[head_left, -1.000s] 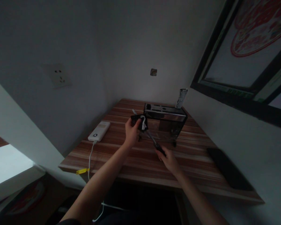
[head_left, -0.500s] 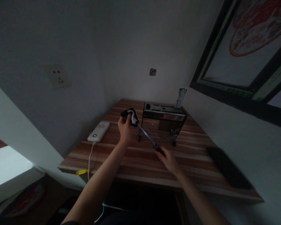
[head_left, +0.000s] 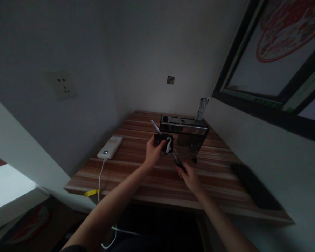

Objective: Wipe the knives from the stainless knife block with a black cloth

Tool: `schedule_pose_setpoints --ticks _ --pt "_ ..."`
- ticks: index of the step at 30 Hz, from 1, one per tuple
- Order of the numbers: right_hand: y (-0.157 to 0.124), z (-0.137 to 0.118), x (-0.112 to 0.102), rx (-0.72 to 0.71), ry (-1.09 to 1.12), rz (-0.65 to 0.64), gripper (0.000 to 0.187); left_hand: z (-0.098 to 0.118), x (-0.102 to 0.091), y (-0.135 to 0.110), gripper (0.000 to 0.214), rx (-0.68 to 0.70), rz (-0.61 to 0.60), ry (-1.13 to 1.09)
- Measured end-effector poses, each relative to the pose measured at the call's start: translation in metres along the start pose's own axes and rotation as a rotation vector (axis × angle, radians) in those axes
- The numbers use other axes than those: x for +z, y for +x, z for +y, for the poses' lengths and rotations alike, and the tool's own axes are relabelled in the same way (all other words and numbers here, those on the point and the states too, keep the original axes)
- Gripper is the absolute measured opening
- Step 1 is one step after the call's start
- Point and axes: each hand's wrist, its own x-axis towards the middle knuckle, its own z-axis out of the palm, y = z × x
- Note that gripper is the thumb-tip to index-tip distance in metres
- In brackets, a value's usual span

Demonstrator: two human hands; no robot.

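Note:
My left hand (head_left: 152, 154) is closed round a black cloth with a white mark (head_left: 166, 142), wrapped about the shaft of a thin metal rod (head_left: 155, 126). The rod's pale tip sticks out up and to the left of the cloth. My right hand (head_left: 189, 177) grips the rod's dark handle (head_left: 179, 163) at its lower end. Both hands hover over a wooden table (head_left: 157, 182), just in front of a shiny metal holder with slots in its top (head_left: 183, 134).
A white power bank (head_left: 110, 147) lies at the table's left edge with a white cable (head_left: 101, 175) hanging down. A dark flat object (head_left: 254, 189) lies on the right. A silvery tube (head_left: 202, 109) leans in the far corner. A wall socket (head_left: 60, 83) and framed picture (head_left: 278, 59) flank the table.
My left hand slid the cloth down the rod toward the handle, after having drawn it up to the tip half a second ago. The rod's tip now shows bare.

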Motion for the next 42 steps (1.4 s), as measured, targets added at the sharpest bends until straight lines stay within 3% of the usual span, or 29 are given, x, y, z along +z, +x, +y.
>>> schedule_pose_setpoints --ticks 8,15,29,42 --pt "0.002 0.001 -0.003 -0.047 0.001 0.104 0.019 -0.008 0.016 -0.023 0.024 -0.031 -0.332 0.263" --pt "0.002 -0.002 -0.004 -0.075 0.010 0.125 0.013 -0.015 0.019 -0.027 0.032 -0.021 -0.408 0.270" --pt "0.002 0.002 -0.003 -0.044 0.037 0.089 0.021 -0.008 0.016 -0.023 0.022 -0.020 -0.333 0.236" --pt "0.000 -0.003 -0.001 -0.018 0.030 -0.002 0.029 -0.002 -0.002 0.007 0.022 -0.021 -0.006 -0.012"
